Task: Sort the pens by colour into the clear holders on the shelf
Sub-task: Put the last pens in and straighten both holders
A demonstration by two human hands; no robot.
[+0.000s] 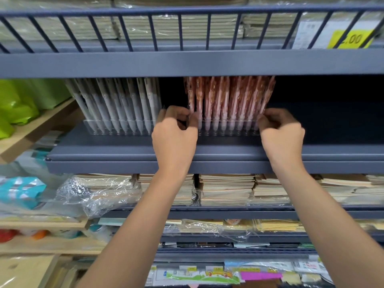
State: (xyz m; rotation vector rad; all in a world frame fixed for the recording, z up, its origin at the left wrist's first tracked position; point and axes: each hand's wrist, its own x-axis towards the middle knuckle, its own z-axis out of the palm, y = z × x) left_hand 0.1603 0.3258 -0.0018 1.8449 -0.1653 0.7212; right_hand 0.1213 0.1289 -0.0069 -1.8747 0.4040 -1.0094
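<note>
Left hand (174,133) and right hand (281,133), fingers (176,113) curled, grip opposite ends of a clear holder (228,126) full of upright pink pens (228,96), probably to square it on the grey shelf (124,156); they may touch the end pens too. Just beside it on the left, a second holder (116,126) contains pale grey pens (116,102), one colour each.

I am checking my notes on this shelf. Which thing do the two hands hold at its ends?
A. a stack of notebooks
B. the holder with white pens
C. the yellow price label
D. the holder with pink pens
D: the left hand and the right hand pinch the two ends of the clear holder in which the pink pens stand; the white pens are apart, to the left.
</note>
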